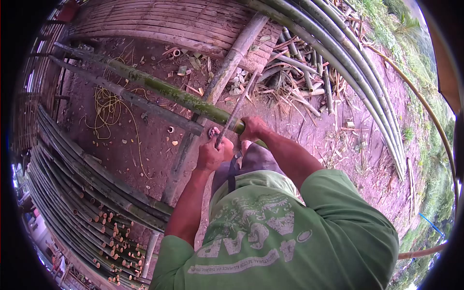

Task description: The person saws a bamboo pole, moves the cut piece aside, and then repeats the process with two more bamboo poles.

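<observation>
A long green bamboo pole (pixel 159 88) runs from the upper left down to my hands. My right hand (pixel 252 128) grips its near end. My left hand (pixel 210 154) is closed around the handle of a long thin blade (pixel 238 107). The blade slants up and to the right across the pole's end. A greyer pole (pixel 130 99) lies beside the green one, and both rest over a thick pale pole (pixel 227 67) that runs down toward my legs. My green shirt fills the bottom of the view.
Stacked bamboo poles (pixel 82 193) with cut ends lie at the left. A bundle of long green poles (pixel 348 63) curves along the upper right. Yellow cord (pixel 108 106) and offcuts (pixel 295 77) litter the dirt ground. A slatted bamboo panel (pixel 169 19) lies at the top.
</observation>
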Demonstrator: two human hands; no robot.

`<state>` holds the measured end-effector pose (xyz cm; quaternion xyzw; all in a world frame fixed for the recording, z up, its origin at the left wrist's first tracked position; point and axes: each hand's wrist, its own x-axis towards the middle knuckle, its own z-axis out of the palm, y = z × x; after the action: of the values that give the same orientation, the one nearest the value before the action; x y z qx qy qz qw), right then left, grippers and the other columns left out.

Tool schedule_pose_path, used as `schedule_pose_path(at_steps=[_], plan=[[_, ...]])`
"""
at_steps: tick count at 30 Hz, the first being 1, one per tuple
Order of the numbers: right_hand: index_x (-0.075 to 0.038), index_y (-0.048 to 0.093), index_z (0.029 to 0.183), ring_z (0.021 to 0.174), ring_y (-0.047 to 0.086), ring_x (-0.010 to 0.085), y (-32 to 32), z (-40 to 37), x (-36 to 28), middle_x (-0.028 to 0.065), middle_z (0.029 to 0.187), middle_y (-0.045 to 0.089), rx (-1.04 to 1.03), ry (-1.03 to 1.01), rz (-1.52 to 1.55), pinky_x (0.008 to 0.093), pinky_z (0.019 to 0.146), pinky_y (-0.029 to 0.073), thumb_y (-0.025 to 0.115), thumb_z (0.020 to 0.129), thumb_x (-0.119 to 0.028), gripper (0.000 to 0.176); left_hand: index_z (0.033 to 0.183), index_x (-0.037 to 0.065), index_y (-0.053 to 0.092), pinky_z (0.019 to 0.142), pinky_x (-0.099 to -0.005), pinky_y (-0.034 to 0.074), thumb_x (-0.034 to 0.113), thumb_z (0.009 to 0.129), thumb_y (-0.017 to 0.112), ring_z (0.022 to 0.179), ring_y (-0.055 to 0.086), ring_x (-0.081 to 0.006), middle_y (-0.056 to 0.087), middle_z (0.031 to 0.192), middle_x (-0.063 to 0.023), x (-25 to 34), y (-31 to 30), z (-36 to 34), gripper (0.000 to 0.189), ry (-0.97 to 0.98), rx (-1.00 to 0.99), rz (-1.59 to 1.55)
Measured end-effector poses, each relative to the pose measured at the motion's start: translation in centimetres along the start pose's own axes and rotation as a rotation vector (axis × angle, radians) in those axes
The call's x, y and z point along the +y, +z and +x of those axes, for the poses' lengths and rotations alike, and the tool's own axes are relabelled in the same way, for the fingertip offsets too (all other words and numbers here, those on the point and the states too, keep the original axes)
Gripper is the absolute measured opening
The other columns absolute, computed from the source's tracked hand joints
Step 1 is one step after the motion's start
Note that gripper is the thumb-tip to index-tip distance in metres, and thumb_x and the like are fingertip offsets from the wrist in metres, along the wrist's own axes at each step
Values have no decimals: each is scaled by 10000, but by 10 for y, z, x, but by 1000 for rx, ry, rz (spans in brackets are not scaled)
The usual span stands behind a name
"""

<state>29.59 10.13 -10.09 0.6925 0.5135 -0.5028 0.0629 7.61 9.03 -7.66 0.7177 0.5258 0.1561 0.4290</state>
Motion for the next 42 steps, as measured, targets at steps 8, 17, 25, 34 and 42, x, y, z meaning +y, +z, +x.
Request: schedule_pose_path(at_steps=[8,17,25,34,42], plan=[[-131,639,1118,1002,644,306,-5,-13,-8,139,1018,678,-27,51,-29,392,873,517,714,639,-257,501,851,-31,567,654,-507,468,113,798,545,749,601,-469,592,742,-292,84,-99,-59,155,-299,-252,213],[-97,639,1053,945,656,332,2,-12,-6,171,989,674,36,58,56,424,836,520,705,625,-249,459,746,-23,539,613,-500,462,76,766,540,686,595,-462,573,656,-254,79,-113,-76,101,-338,-221,189],[-86,596,1048,940,647,363,44,-19,123,180,961,667,24,227,-18,436,837,509,759,602,-279,512,1006,15,613,692,-525,500,120,829,546,796,617,-462,626,762,-261,38,23,32,216,-144,-211,191],[-118,621,1137,1045,624,279,-180,-215,312,119,1095,653,377,951,-140,373,916,502,861,527,-231,665,720,18,556,580,-506,483,115,734,583,621,612,-419,583,627,-227,36,-60,-24,102,-2,-229,173],[-217,351,1414,1208,402,341,-437,-146,69,129,1368,371,1481,-177,-554,509,1006,334,824,596,-183,945,686,20,521,531,-451,464,123,715,629,579,598,-385,564,595,-195,49,-89,-61,152,-136,-59,182]])
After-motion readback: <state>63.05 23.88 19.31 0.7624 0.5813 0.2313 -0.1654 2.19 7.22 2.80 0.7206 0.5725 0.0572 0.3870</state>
